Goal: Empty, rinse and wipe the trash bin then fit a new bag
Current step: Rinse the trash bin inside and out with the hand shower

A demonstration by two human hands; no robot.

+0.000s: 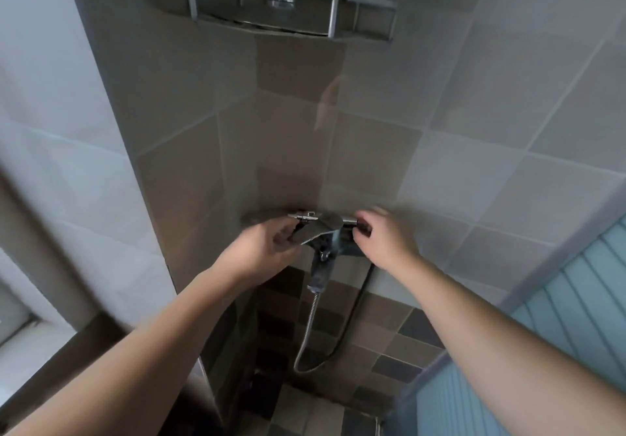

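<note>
In the tiled shower corner, the left hand (267, 246) curls its fingers around the left end of the chrome shower mixer (321, 229), the right hand (386, 235) pinches its right knob, and the trash bin is out of view.

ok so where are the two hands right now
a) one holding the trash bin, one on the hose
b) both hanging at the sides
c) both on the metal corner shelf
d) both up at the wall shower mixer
d: the left hand and the right hand sit at either end of the shower mixer, well below the corner shelf; no bin is in view.
</note>
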